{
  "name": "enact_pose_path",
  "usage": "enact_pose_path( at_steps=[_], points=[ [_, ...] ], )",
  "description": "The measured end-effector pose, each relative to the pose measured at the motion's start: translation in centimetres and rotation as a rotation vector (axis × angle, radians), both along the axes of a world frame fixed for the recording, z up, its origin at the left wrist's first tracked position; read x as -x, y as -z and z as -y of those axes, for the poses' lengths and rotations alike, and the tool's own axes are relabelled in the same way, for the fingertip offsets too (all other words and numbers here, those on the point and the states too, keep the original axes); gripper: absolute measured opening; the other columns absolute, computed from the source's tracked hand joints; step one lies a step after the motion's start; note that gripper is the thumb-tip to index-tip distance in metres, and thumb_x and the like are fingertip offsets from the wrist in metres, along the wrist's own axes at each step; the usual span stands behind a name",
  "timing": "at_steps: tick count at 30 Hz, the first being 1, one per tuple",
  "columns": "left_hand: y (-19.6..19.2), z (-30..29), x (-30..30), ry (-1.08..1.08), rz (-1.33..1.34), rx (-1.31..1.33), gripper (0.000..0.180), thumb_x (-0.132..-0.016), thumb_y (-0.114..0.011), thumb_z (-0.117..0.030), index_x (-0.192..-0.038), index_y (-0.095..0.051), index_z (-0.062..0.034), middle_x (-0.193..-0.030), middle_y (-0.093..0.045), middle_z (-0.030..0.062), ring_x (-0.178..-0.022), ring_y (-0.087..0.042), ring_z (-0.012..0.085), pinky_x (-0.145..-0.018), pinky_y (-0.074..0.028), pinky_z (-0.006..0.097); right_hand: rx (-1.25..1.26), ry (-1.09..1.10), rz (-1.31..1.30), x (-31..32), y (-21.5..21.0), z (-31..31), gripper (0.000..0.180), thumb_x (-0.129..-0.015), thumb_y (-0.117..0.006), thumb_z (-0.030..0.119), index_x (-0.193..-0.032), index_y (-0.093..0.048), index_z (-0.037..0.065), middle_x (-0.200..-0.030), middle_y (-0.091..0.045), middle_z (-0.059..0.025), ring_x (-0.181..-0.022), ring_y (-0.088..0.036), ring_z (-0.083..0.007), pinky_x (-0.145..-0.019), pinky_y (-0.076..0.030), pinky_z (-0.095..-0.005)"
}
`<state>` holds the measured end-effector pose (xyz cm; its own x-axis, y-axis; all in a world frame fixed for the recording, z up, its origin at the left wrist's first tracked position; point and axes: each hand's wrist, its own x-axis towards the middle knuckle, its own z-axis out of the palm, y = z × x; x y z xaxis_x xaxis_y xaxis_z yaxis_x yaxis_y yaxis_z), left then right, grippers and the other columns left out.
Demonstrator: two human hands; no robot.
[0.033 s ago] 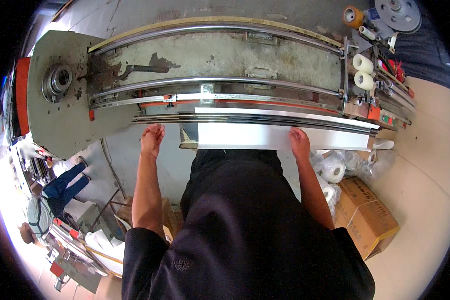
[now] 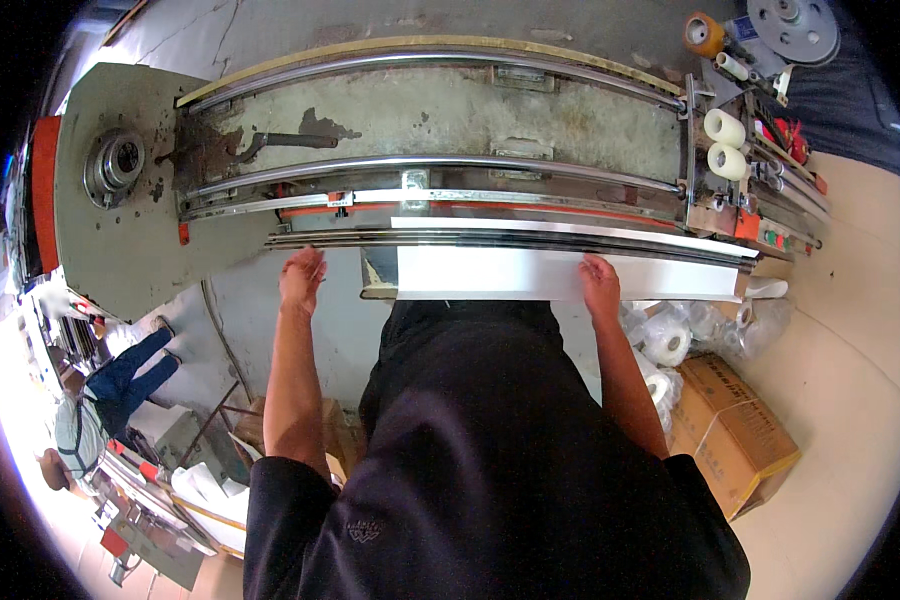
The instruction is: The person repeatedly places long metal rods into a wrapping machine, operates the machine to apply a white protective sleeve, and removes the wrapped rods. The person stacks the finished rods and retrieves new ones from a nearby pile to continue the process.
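Observation:
A bundle of long thin dark metal rods point(image 2: 510, 238) lies crosswise before me, over a white sheet point(image 2: 500, 275) along the machine's near side. My left hand point(image 2: 302, 280) is just below the rods' left part, its fingers curled and closed together; what is in them, if anything, is too small to make out. My right hand point(image 2: 600, 286) is over the sheet, fingertips bent in close to the lowest rod. Whether it grips a rod or something small is hidden by the fingers.
Beyond the rods stretches a long grey machine bed point(image 2: 410, 110) with steel guide bars point(image 2: 440, 161) and a round chuck point(image 2: 117, 160) at left. Cream rolls point(image 2: 725, 128) sit at its right end. A cardboard box point(image 2: 735, 435) and plastic-wrapped rolls point(image 2: 665, 345) stand lower right. Another person point(image 2: 120, 385) is at far left.
My left hand has shifted very slightly left and its fingers have turned a little. The right hand, rods and sheet look nearly unchanged.

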<state>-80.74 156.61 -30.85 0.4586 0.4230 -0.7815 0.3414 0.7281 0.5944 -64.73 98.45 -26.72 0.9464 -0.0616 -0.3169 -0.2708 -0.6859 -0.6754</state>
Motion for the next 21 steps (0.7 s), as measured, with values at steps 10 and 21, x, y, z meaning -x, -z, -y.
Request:
enact_pose_path(
  at_steps=[10, 21],
  points=[
    [2.9, -7.0, -2.0, 0.503, -0.478, -0.995, 0.062, -0.099, -0.053, -0.054, -0.125, -0.056, 0.0016, -0.12, -0.066, 0.0215, -0.11, -0.062, 0.0367, -0.096, -0.047, 0.045, 0.172, 0.001, 0.338, 0.8, 2.2, -1.8, 0.034, -0.082, -0.077, 0.019, -0.108, -0.062, 0.004, -0.112, -0.059, -0.0149, -0.108, -0.059, -0.0312, -0.096, -0.048, -0.0408],
    [6.7, -8.8, -2.0, 0.625, -0.517, -1.093, 0.066, -0.101, -0.043, -0.056, -0.122, -0.057, 0.0048, -0.12, -0.064, 0.0277, -0.111, -0.061, 0.0455, -0.095, -0.046, 0.05, 0.238, 0.094, 0.299, 0.7, -1.7, -3.6, 0.035, -0.083, -0.076, 0.022, -0.109, -0.063, 0.002, -0.111, -0.061, -0.0171, -0.105, -0.062, -0.031, -0.093, -0.05, -0.0403]
  ],
)
